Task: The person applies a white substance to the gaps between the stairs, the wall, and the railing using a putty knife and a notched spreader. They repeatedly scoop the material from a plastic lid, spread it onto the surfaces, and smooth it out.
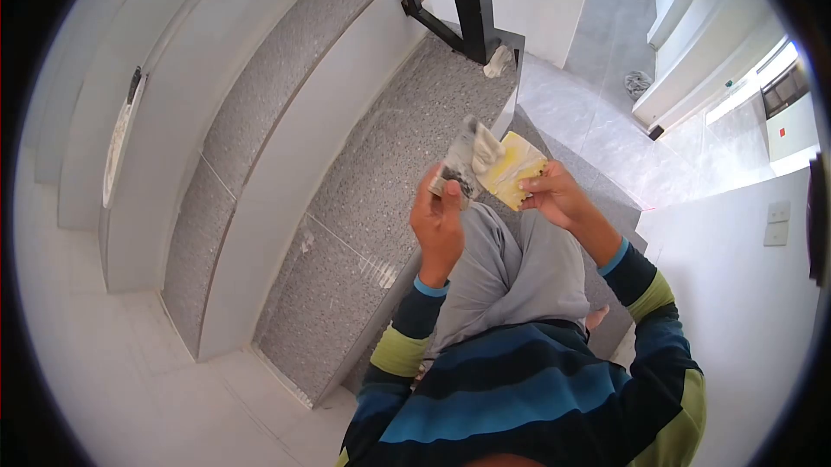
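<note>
My left hand grips a small grey, grout-smeared scraper or trowel held up in front of me. My right hand holds a yellow sponge streaked with white paste, pressed against the tool's blade. Both hands are raised over my knees, above the grey speckled stair tread. My striped blue and green sleeves and grey trousers fill the lower middle of the view.
Grey speckled stair treads with white risers climb to the upper left. A black metal railing post stands at the top. A white wall with a switch plate is at the right. Glossy marble floor lies beyond.
</note>
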Demonstrator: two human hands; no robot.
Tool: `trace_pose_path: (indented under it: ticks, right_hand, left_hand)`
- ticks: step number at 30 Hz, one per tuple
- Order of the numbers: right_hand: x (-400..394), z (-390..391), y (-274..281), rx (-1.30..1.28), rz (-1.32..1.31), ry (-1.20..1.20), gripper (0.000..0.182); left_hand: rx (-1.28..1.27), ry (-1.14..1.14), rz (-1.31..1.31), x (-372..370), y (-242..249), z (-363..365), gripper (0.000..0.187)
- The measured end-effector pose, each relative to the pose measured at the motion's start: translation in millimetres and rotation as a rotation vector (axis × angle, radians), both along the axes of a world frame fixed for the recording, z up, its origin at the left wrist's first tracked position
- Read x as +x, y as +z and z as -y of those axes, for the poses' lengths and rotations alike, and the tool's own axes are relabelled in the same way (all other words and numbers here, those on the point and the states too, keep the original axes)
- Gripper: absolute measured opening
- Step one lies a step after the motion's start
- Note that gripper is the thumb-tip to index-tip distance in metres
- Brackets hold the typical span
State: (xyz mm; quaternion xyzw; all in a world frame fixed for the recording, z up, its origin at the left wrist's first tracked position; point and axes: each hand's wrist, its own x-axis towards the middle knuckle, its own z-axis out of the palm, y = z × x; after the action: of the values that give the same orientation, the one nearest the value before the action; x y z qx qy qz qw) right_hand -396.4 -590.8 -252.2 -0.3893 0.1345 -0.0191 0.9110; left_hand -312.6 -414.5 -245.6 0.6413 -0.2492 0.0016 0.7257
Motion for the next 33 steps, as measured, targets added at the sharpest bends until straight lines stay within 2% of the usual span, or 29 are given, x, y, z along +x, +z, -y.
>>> trace_pose_path:
  ticks: [1, 2, 4, 5, 7, 8, 10, 11, 13, 14, 16, 18, 20, 25, 28, 30, 32, 33]
  right_hand:
    - [0, 1, 0, -0.027, 0.01, 0.052, 0.033]
    - [-1, 1, 2, -0.028, 0.014, 0.044, 0.033]
    - [-1, -1, 8, -0.151, 0.057, 0.095, 0.028]
    - [-2, 1, 12, -0.153, 0.058, 0.075, 0.028]
    - [-7, 6, 23, -0.58, 0.134, 0.076, 0.027]
    - [-7, 3, 29, -0.581, 0.123, 0.045, 0.027]
    - [-4, -12, 38, -1.468, 0.566, -0.376, 0.025]
    - [-7, -14, 33, -1.478, 0.527, -0.406, 0.025]
    - [-15, -16, 12, -1.921, 0.577, -0.167, 0.028]
    - [-20, -10, 2, -1.919, 0.549, -0.177, 0.028]
    - [-16, 17, -8, -2.033, 0.49, -0.262, 0.03]
    - [-20, 37, -10, -2.027, 0.38, -0.212, 0.031]
    - [-13, 44, 5, -1.986, 0.503, -0.302, 0.034]
    - [5, 47, 35, -1.971, 0.57, -0.237, 0.04]
    - [21, 48, 35, -1.962, 0.678, -0.204, 0.036]
    - [29, 48, 28, -2.06, 0.817, -0.096, 0.03]
    - [43, 64, 26, -2.13, 0.78, -0.081, 0.028]
    - [52, 77, 24, -2.195, 0.745, -0.069, 0.026]
  left_hand:
    - [0.112, -0.015, 0.065, -4, -2, -2, 0.031]
    - [0.11, -0.023, 0.069, -3, -3, -4, 0.031]
    - [0.392, -0.055, 0.528, 4, 1, -10, 0.026]
    - [0.385, -0.073, 0.534, 4, -1, -13, 0.026]
    - [0.615, -0.112, 0.194, 3, -12, -20, 0.025]
    - [0.613, -0.144, 0.203, 7, -19, -19, 0.025]
    - [-0.217, -0.243, -0.827, 17, -33, -18, 0.027]
    - [-0.195, -0.281, -0.84, 23, -39, -22, 0.027]
    - [-0.433, -0.52, -1.069, 30, -36, -21, 0.03]
    - [-0.282, -0.291, -1.02, 28, -29, -13, 0.031]
    - [-0.253, -0.288, -0.954, 37, -23, -10, 0.031]
    - [-0.177, -0.315, -0.784, 42, -7, -9, 0.027]
    - [-0.067, -0.278, -0.716, 52, -5, 0, 0.021]
    - [0.043, -0.295, -0.566, 67, -14, 23, 0.017]
    - [0.054, -0.297, -0.524, 70, -20, 32, 0.016]
    - [-0.01, -0.273, -0.581, 76, -29, 29, 0.017]
    - [-0.078, -0.27, -0.637, 93, -47, 27, 0.018]
    - [-0.18, -0.131, -0.676, 107, -62, 22, 0.016]
